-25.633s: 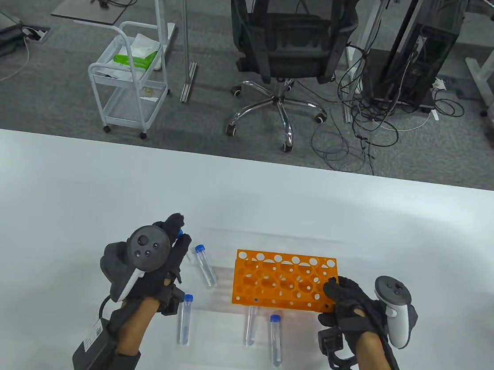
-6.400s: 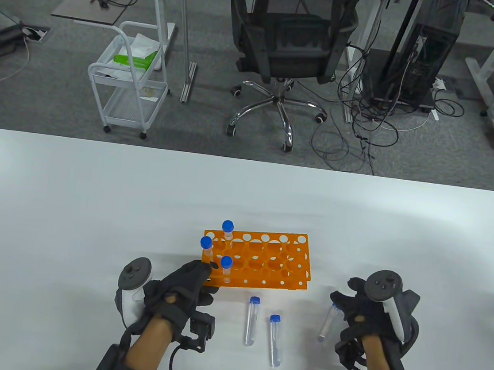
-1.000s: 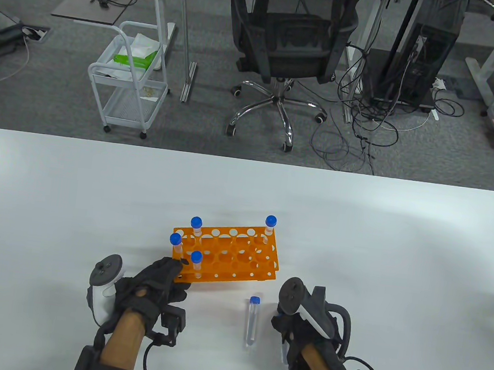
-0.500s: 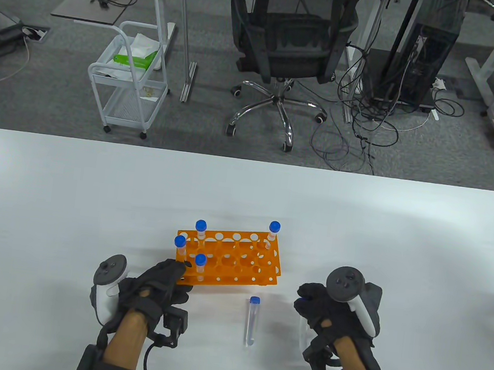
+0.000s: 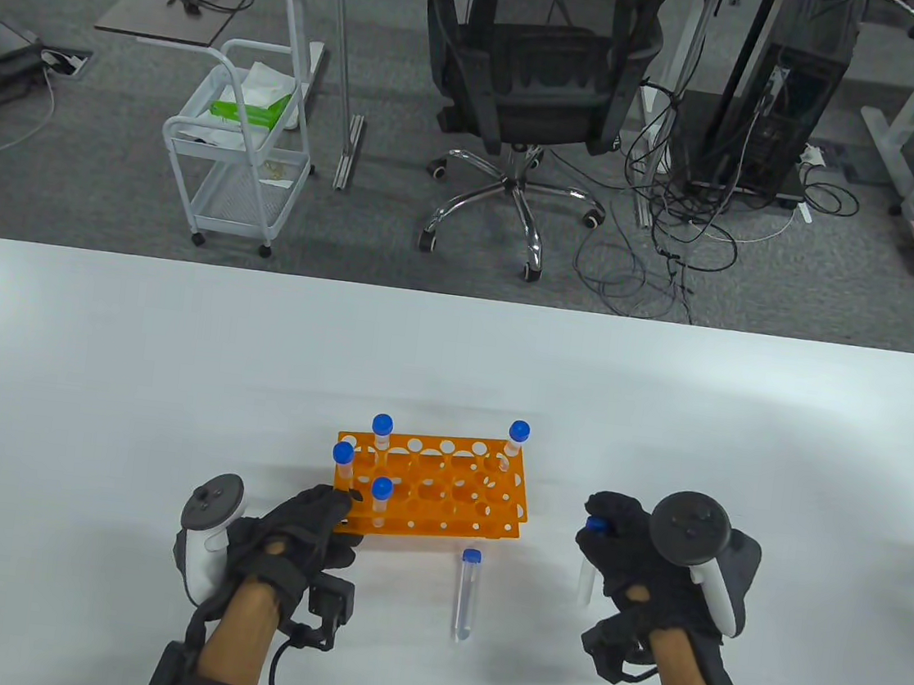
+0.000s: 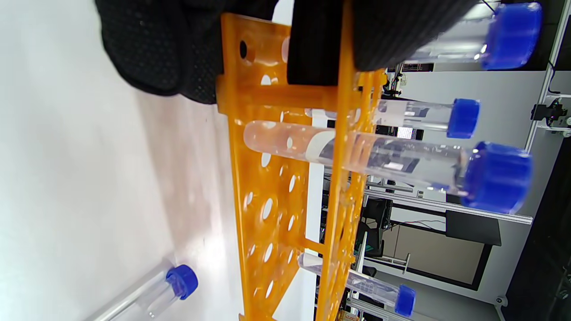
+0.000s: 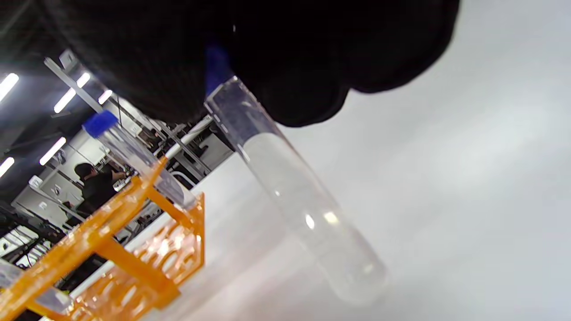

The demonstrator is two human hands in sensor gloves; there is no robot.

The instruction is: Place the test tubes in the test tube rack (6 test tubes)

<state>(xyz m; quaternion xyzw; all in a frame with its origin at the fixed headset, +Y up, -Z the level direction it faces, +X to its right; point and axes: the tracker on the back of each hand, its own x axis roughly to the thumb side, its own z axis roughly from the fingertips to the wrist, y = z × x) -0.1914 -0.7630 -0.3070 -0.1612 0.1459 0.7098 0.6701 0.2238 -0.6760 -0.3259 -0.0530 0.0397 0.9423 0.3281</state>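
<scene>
Though beside the rack [image 5: 440, 493], 1 loose tube [image 5: 466, 595] on the table [image 5: 91, 367].

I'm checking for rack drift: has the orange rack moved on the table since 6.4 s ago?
Yes. The orange rack sits further left, nearer the lying tube, which stayed put.

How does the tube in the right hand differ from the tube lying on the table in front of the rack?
The tube in the right hand is lifted off the table, roughly upright, its blue cap gripped by the right hand; the loose tube lies flat on the table, touched by neither hand. The held one sits right of the orange rack, the loose one just in front of it. Both are clear with blue caps, and neither is in the rack yet.
</scene>
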